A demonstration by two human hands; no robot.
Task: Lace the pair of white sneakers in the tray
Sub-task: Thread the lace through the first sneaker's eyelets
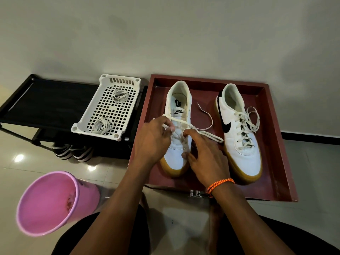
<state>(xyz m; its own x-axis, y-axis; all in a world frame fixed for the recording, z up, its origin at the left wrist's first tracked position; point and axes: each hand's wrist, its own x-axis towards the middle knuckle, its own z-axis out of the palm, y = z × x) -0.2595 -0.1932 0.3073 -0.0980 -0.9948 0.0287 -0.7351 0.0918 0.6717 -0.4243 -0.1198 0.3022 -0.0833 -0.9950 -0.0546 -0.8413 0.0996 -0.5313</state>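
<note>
In the dark red rectangular tray (287, 162), the unlaced white leather sneaker w/ gum sole (177, 153) sits at 9 o'clock of its laced mate (239, 144); left hand (153, 142) & right hand (204, 159) each pinch the flat cream lace (207, 133)—judging by this, keep both ends even & untwisted before the next eyelets.

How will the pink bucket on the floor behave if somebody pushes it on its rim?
The pink bucket looks like thin plastic and seems to hold almost nothing, so it is probably light and would slide on the glossy tiled floor. It narrows toward its base, so a push at the rim may tip it.
</note>
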